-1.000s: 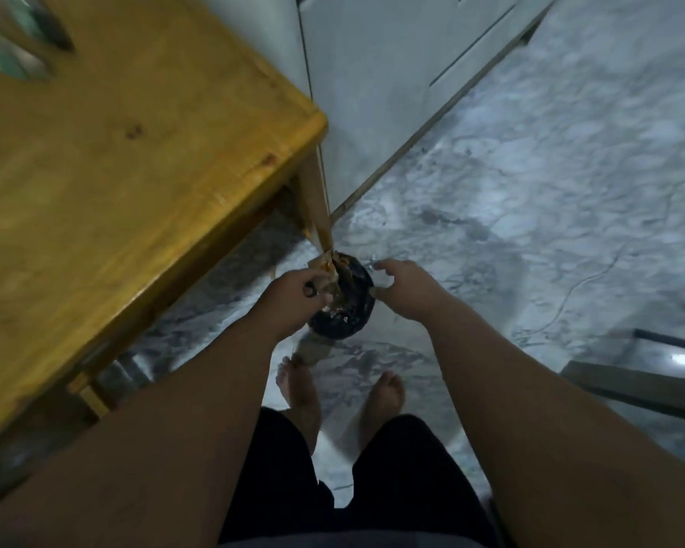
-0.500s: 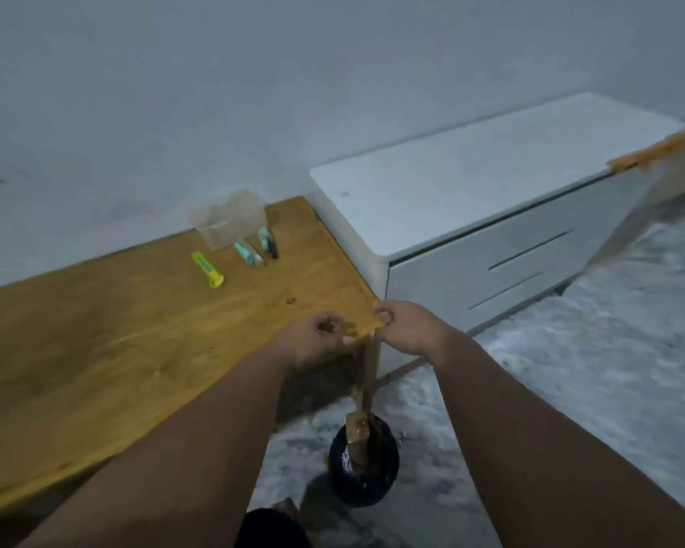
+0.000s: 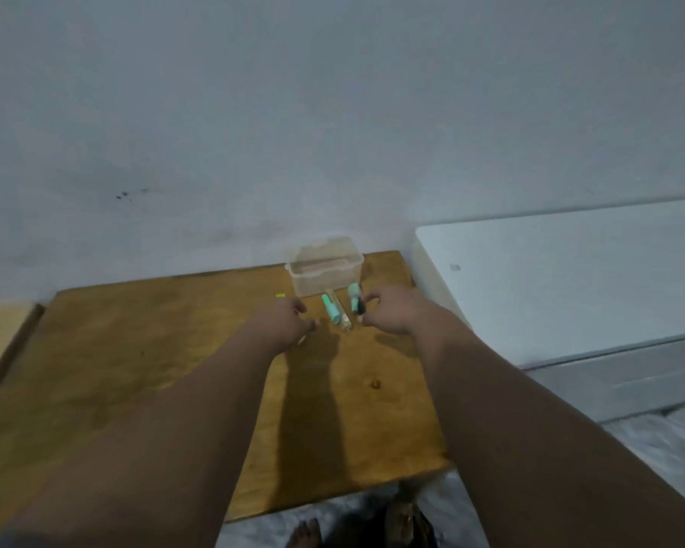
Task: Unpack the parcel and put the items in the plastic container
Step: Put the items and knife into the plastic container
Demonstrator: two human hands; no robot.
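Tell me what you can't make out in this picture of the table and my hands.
Head view only:
Yellow highlighter: mostly hidden behind the left hand.
Clear plastic container: contents blurred behind its hazy wall.
Right hand: blur hides whether its grip touches the black-capped mint marker.
Dark round bin on the floor: cut off by the wooden table and bottom edge.

Container on table, far edge, against the wall. Markers lie just in front of it. Left hand is left of the markers, right hand right of them. Cabinet stands right of the table.
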